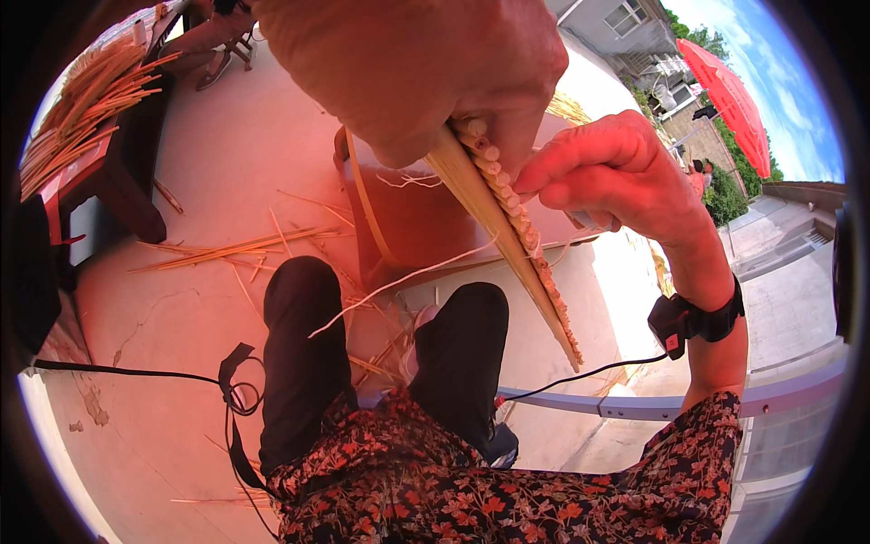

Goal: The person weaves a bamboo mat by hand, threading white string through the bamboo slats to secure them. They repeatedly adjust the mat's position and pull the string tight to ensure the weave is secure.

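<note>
At the top middle of the frame the left hand (pixel 412 72) is closed tight around the top of a woven straw strip (pixel 507 227). The strip is flat and pale and has a row of little knots down one edge. It slants down toward the lower right, over the knees. The right hand (pixel 616 172), at the right of the frame, is closed too, with its fingertips pinching the knotted edge just under the left hand. The two hands are almost touching. A black wrist strap (pixel 693 319) sits on the right wrist.

A thin white string (pixel 399 283) hangs from the strip and swings down to the left, across the black trousers (pixel 304 354). Behind the strip stands a small wooden stool (pixel 408 227). Loose straws (pixel 236 247) lie on the floor (pixel 199 163) at the middle left. A big bundle of straw (pixel 82 100) rests on a tabletop in the upper left. A red umbrella (pixel 729 100) is far off in the upper right.

I think the pinch could slip, and then the last knots might come loose. The hanging string could catch on a knee and pull the weave crooked. Dry straw may also snap if it is bent too hard.
</note>
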